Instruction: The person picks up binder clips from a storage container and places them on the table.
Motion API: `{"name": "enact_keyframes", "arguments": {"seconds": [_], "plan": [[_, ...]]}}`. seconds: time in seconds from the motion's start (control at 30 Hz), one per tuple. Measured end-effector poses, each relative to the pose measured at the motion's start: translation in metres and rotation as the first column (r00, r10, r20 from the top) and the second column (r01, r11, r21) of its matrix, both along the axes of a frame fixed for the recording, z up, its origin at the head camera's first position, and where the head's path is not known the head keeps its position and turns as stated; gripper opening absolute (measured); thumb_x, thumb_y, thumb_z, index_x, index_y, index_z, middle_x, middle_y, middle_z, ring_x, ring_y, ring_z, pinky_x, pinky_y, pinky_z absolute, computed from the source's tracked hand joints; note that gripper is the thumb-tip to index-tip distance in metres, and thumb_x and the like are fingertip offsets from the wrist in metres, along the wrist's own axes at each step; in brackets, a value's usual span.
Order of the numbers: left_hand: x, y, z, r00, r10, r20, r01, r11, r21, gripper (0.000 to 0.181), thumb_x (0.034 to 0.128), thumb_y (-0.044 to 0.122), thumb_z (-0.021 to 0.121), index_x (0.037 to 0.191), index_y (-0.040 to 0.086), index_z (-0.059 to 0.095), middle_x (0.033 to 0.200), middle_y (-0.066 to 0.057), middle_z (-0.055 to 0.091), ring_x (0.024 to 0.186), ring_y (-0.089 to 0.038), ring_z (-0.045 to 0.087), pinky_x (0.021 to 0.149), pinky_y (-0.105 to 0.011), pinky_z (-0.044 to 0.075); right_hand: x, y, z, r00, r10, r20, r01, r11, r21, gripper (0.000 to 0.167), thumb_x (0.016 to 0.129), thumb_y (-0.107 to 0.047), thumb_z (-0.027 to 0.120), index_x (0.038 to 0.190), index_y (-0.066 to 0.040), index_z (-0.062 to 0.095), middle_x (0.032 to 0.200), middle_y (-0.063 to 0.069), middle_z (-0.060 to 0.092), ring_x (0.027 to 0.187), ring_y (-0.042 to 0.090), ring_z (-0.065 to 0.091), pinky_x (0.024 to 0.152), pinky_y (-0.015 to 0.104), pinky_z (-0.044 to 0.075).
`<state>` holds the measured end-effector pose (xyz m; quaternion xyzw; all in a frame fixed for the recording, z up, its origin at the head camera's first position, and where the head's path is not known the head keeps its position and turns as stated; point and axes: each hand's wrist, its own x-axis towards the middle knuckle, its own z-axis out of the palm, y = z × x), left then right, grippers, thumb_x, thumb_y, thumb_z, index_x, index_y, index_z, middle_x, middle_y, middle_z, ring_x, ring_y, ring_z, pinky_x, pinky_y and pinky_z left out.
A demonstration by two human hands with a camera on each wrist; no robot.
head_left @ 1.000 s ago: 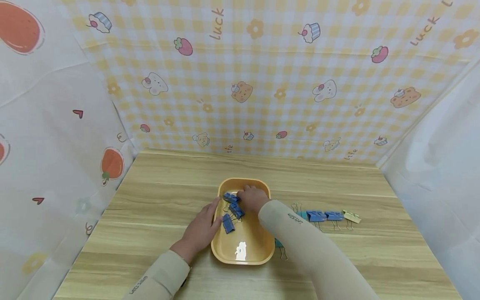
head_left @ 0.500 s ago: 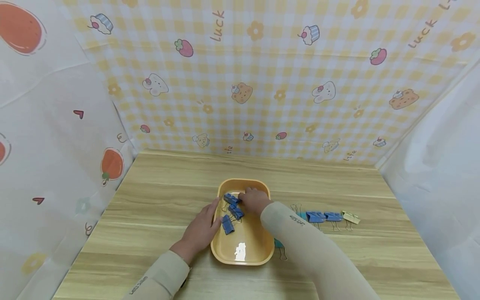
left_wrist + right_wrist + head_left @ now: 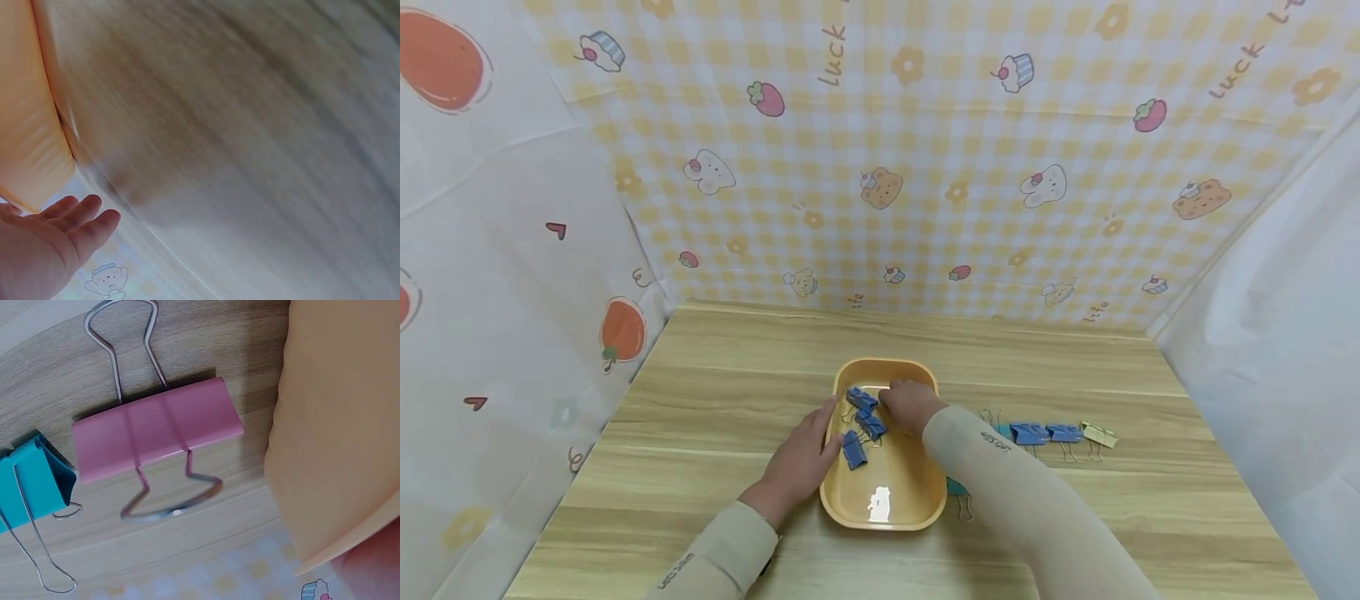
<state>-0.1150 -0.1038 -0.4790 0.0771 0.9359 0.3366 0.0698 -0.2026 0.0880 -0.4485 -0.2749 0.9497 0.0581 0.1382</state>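
Observation:
A yellow plastic tray (image 3: 891, 500) sits on the table, with several blue binder clips (image 3: 871, 424) along its left side. My left hand (image 3: 797, 462) rests against the tray's left wall, its thumb at the rim. In the left wrist view the fingers (image 3: 81, 219) of that hand are extended and relaxed beside the tray. My right hand (image 3: 912, 406) reaches inside the tray's far right part, close to the clips. Its fingertips are hidden, so whether it holds anything cannot be seen. In the right wrist view the tray wall (image 3: 337, 425) covers most of this hand.
Right of the tray lie a pink binder clip (image 3: 156, 428) and a teal binder clip (image 3: 34, 481). Two blue clips (image 3: 1047, 433) and a pale yellow clip (image 3: 1098, 434) continue the row. Another teal clip (image 3: 956, 487) is partly hidden by my right arm. Patterned cloth (image 3: 955, 150) hangs behind the table.
My right hand has shifted slightly right and nearer inside the tray. The left hand stays at the wall, and the blue clips keep nearly the same places.

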Motion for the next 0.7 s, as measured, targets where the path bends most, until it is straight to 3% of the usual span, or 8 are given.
{"name": "enact_keyframes", "arguments": {"seconds": [0.47, 0.7], "plan": [[0.0, 0.0006, 0.0009, 1.0, 0.001, 0.001, -0.001, 1.0, 0.006, 0.063, 0.1015, 0.033, 0.047, 0.155, 0.014, 0.021, 0.147, -0.02, 0.04, 0.132, -0.04, 0.042, 0.105, -0.055, 0.038, 0.0006, 0.005, 0.0015, 0.999, 0.019, 0.027, -0.017, 0.998, -0.063, 0.013, 0.099, -0.018, 0.054, 0.101, -0.015, 0.066, 0.086, 0.002, 0.057, 0.076, 0.019, 0.052, 0.071, 0.033, 0.047], [-0.0008, 0.0004, 0.0007, 1.0, 0.003, 0.004, -0.003, 1.0, 0.002, 0.062, 0.1016, 0.034, 0.047, 0.155, 0.015, 0.021, 0.148, -0.02, 0.039, 0.132, -0.04, 0.042, 0.105, -0.055, 0.038, 0.0008, 0.008, 0.0073, 0.999, 0.037, -0.017, -0.039, 0.993, -0.114, 0.009, 0.095, -0.014, 0.06, 0.099, -0.013, 0.068, 0.085, 0.002, 0.058, 0.074, 0.019, 0.056, 0.066, 0.032, 0.049]]}}
